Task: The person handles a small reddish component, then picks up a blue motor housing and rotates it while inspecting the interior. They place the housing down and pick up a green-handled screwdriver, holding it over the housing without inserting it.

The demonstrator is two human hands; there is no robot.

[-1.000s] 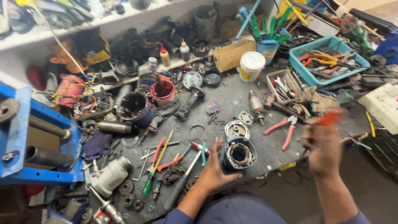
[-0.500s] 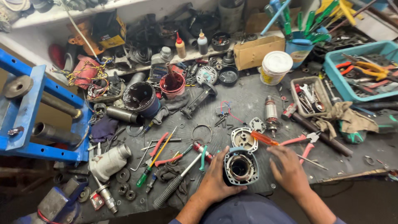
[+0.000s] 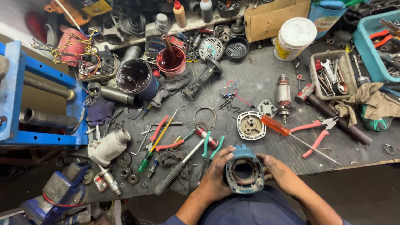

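Note:
My left hand (image 3: 215,171) and my right hand (image 3: 278,172) both grip a teal round motor housing (image 3: 244,170) at the near edge of the dark workbench (image 3: 258,79); its open bore faces up at me. An orange-handled screwdriver (image 3: 276,125) lies on the bench just beyond my right hand. A grey round end cover (image 3: 251,125) sits behind the housing. A motor armature (image 3: 283,96) lies further back. Red-handled pliers (image 3: 313,129) lie to the right of the screwdriver.
A blue vise frame (image 3: 25,96) stands at left. Dark pots (image 3: 135,77), a red cup (image 3: 171,60), a white tub (image 3: 294,38), a cardboard box (image 3: 275,18), a tray of wrenches (image 3: 333,75) and a blue bin (image 3: 377,46) crowd the back. Loose screwdrivers (image 3: 160,139) lie left of my hands.
My right hand set down the orange screwdriver it carried in from the right and now grips the housing with the left. The housing has been pulled nearer to me. The camera moved closer.

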